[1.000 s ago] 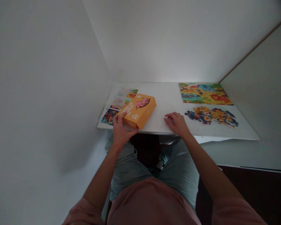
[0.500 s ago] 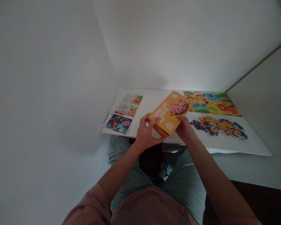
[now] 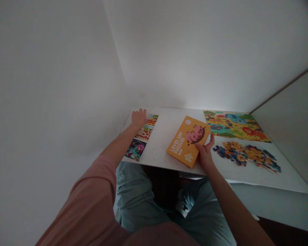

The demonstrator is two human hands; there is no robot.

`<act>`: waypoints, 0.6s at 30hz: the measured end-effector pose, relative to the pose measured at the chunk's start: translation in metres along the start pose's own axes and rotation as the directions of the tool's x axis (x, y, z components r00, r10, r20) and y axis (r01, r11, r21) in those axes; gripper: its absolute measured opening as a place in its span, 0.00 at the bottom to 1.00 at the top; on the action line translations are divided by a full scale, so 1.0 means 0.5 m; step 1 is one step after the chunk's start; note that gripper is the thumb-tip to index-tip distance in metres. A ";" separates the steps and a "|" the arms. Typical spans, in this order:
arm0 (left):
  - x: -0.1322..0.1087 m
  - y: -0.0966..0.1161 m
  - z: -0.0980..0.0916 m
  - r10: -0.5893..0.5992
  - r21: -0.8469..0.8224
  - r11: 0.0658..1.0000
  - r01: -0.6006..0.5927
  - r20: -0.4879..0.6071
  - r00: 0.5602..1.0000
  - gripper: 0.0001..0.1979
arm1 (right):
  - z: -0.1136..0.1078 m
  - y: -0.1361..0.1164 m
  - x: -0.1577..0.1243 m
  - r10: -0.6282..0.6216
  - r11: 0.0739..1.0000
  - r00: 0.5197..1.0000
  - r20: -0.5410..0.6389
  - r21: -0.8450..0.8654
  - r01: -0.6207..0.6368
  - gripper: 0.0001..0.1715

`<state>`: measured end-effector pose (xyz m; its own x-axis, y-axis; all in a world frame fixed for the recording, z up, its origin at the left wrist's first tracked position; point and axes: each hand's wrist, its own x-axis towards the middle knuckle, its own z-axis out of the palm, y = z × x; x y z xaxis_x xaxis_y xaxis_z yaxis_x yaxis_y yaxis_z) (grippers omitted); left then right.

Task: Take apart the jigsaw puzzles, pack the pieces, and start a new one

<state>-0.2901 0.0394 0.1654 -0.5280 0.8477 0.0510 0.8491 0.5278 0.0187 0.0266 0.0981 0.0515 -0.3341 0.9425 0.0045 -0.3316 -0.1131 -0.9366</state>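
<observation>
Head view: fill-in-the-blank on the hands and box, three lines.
The orange box reads Level Up! ____.
The hand touching the box is the person's ____ one.
The other hand sits by a column of ____ picture cards.

Missing words: Puzzles; right; three.

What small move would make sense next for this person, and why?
Probably the right hand should let go of the orange puzzle box. The box already lies flat on the white board, and the loose puzzle pieces sit just beside that hand, so they seem the natural thing to reach for.
</observation>
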 end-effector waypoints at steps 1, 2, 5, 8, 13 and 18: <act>0.016 -0.002 0.000 0.001 0.009 1.000 -0.002 0.020 1.000 0.18 | 0.001 -0.002 -0.001 -0.027 0.999 0.999 -0.037 -0.027 0.026 0.51; 0.030 -0.006 -0.003 0.000 0.011 1.000 -0.001 0.029 1.000 0.16 | 0.002 -0.004 -0.001 -0.017 0.999 0.999 -0.044 -0.044 0.015 0.51; 0.060 -0.037 -0.029 -0.010 0.005 1.000 0.010 -0.012 1.000 0.17 | 0.007 -0.007 0.011 0.049 0.995 0.997 -0.058 -0.079 -0.053 0.50; 0.065 -0.069 -0.058 -0.005 -0.007 1.000 0.004 -0.129 0.992 0.18 | 0.032 -0.004 0.031 0.125 0.987 0.990 -0.071 -0.093 -0.131 0.48; 0.024 -0.048 -0.043 0.116 -0.061 0.991 -0.122 -0.101 0.988 0.16 | 0.104 0.008 0.047 0.113 0.992 0.994 -0.006 -0.053 -0.113 0.47; -0.006 0.006 0.019 0.107 -0.079 0.990 -0.112 -0.074 0.992 0.15 | 0.113 0.022 0.036 0.101 0.990 0.995 0.000 -0.094 -0.100 0.46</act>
<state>-0.2861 0.0389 0.1557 -0.4323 0.8929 0.1261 0.9013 0.4234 0.0920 -0.0331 0.0961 0.0611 -0.3662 0.9262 -0.0899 -0.2116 -0.1769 -0.9612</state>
